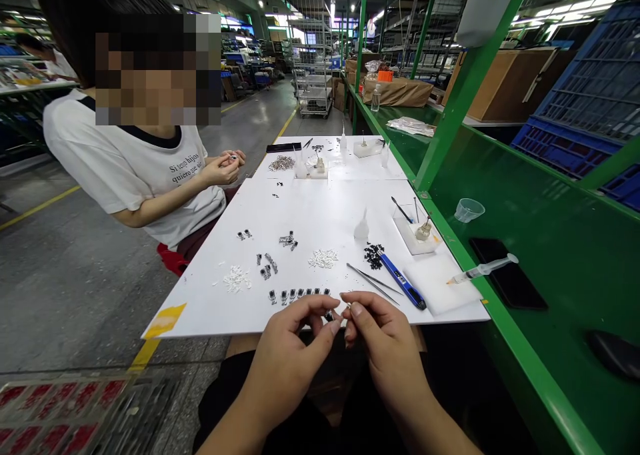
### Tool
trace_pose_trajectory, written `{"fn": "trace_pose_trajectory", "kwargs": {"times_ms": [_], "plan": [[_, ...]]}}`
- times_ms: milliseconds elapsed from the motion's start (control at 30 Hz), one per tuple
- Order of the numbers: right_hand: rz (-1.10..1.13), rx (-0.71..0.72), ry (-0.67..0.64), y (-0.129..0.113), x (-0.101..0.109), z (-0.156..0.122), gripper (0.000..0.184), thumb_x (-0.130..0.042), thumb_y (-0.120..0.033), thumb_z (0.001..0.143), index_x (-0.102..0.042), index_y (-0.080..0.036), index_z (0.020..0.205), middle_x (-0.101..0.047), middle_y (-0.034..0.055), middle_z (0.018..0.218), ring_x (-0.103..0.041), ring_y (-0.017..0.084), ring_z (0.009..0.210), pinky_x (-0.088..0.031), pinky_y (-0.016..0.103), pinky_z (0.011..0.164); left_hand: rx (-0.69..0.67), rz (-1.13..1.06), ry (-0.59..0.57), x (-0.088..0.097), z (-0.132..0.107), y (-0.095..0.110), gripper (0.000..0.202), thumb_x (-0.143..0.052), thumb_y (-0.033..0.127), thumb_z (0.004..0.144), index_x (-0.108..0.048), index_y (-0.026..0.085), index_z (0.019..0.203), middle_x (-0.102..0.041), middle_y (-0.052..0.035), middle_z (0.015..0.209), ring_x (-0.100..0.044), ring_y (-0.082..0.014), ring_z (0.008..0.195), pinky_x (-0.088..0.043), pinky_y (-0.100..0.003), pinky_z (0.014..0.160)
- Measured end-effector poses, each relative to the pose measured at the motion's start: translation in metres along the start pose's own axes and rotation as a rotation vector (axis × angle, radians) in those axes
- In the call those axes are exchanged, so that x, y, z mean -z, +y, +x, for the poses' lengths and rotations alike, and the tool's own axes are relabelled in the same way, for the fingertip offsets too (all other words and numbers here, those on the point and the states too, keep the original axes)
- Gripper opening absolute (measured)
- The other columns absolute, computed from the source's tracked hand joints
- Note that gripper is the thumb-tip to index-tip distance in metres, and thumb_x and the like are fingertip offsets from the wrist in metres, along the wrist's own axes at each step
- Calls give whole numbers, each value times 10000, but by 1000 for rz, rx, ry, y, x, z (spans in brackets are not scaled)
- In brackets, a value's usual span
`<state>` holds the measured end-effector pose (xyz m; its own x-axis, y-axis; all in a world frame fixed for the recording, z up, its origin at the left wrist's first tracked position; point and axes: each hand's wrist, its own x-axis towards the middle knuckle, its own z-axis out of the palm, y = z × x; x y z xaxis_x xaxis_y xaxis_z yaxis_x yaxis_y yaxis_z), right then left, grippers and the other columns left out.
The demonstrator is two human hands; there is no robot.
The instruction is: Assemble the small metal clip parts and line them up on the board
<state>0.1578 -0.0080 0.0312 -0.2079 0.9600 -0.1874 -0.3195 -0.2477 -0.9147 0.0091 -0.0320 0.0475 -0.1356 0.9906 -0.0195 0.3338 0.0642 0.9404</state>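
My left hand (pixel 293 338) is closed at the table's near edge, with a small black-and-clear part (pixel 329 315) between thumb and fingers. Close beside it, my right hand (pixel 387 338) pinches something tiny at its fingertips, too small to name. Just beyond my left hand runs a row of similar black-and-clear parts (pixel 301 294). Metal tweezers (pixel 373 283) and a blue utility knife (pixel 403 281) lie past my right hand. Small white pieces (pixel 323 259) and black pieces (pixel 373 255) are heaped farther up the white tabletop (pixel 320 208).
A co-worker (pixel 145 148) sits at the left, hands together over small parts. To the right, a syringe (pixel 485 268) rests across a white foam sheet (pixel 445 288) and a dark phone (pixel 507 273). A tray with a small jar (pixel 423 230) and a squeeze bottle (pixel 361 227) stand beyond.
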Motion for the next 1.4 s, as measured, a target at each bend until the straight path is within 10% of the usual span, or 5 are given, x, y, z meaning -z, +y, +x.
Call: {"fn": "trace_pose_trajectory", "kwargs": {"times_ms": [433, 900, 1400], "plan": [[-140, 78, 86, -4, 4, -4, 225, -650, -387, 916, -715, -202, 1027, -695, -4, 742, -578, 95, 586, -503, 231, 599, 80, -223, -47, -1, 0, -4, 185, -732, 298, 817, -677, 235, 982, -759, -6, 869, -676, -157, 817, -529, -264, 786], [-513, 596, 130, -4, 3, -10, 174, -548, -135, 944, -696, -216, 989, -692, 27, 929, -668, 144, 856, -546, 263, 772, -125, -86, 50, -8, -5, -8, 187, -760, 205, 776, -778, 299, 937, -791, 32, 871, -720, -134, 808, -565, -211, 777], [-784, 864, 147, -20, 3, -23, 171, -638, -1, 815, -733, -128, 877, -777, 40, 761, -711, 155, 673, -539, 267, 666, -183, -21, 92, -5, -8, -8, 288, -770, 136, 750, -785, 363, 926, -809, 99, 843, -745, -93, 768, -580, -133, 740]]}}
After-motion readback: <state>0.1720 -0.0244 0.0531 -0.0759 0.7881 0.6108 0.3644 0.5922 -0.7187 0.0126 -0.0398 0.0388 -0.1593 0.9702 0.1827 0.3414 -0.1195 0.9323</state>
